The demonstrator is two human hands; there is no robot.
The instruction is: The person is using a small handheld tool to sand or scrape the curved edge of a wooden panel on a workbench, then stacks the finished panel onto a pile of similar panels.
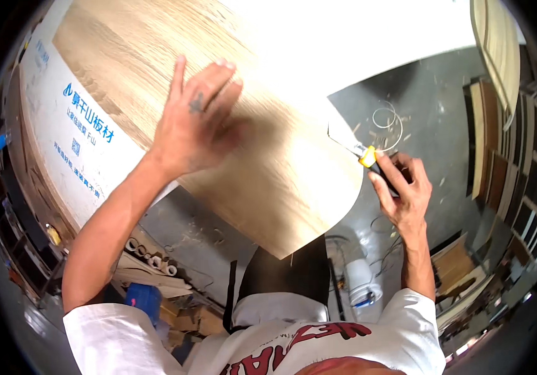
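Note:
A light wood-grain board (268,169) lies in front of me, its corner pointing toward my body. My left hand (196,119) presses flat on its top face, fingers spread. My right hand (403,184) grips a utility knife (359,150) with a yellow and black handle. The knife's blade rests against the board's right edge, near a thin edge strip. Curled shavings (387,122) lie on the grey floor just beyond the blade.
A white panel with blue print (74,134) lies under the board at the left. A white bucket (363,282) stands by my legs. Wooden boards (500,44) lean at the upper right, stacked panels (500,156) at the right, paper rolls (149,259) at the lower left.

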